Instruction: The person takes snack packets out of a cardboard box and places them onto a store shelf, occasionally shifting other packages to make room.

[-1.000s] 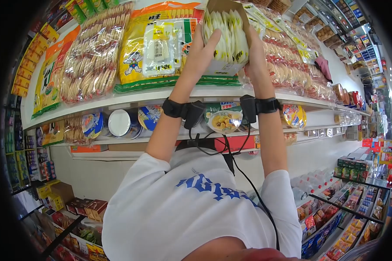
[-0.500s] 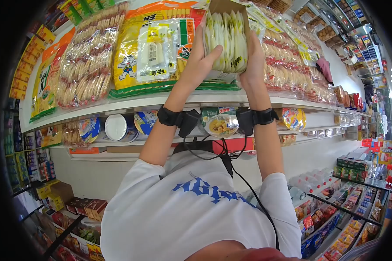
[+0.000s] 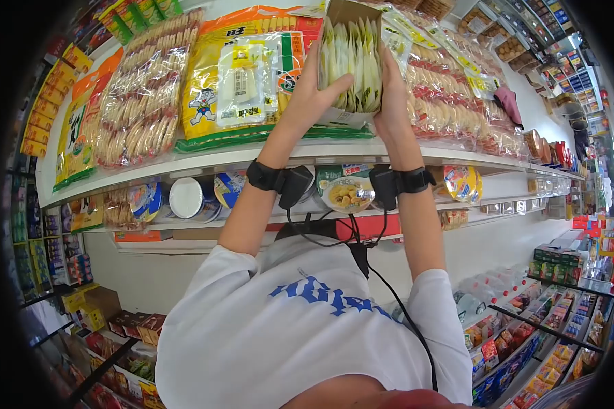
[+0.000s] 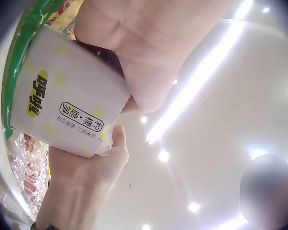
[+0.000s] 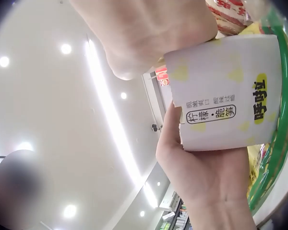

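A white box (image 5: 225, 91) carries yellow patches and black lettering; its pale green packets (image 3: 356, 60) show yellow and black print. The large bag (image 3: 207, 76) is yellow, orange and green; the white shirt (image 3: 307, 341) bears blue lettering.

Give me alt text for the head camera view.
A person's left hand and right hand grip an open carton of packets at a store shelf lined with snack bags; a white T-shirt with blue lettering shows below.
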`<state>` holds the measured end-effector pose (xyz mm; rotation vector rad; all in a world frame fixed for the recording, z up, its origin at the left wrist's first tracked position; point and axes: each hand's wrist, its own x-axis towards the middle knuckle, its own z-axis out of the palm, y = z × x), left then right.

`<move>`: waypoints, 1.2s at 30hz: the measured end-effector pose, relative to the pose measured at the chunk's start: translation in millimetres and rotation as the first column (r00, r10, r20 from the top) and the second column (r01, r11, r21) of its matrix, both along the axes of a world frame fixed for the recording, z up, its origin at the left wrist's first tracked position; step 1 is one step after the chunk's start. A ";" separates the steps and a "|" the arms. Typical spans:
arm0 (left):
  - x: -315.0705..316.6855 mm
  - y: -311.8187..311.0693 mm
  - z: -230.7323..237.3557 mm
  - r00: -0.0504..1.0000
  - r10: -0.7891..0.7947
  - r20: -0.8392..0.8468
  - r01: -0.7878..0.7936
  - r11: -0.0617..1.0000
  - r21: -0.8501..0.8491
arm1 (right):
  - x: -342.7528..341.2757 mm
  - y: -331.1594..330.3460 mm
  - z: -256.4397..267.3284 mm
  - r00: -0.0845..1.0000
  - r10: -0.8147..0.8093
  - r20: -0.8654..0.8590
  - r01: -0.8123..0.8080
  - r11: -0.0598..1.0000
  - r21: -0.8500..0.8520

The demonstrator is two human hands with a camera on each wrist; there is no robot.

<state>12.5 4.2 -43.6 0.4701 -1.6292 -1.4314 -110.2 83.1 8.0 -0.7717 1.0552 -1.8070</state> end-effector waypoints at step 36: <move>36.7 78.3 89.1 0.996 -0.036 0.079 0.084 0.639 -0.765 | -37.2 174.7 64.6 0.439 0.014 -0.898 -0.063 0.998 -0.016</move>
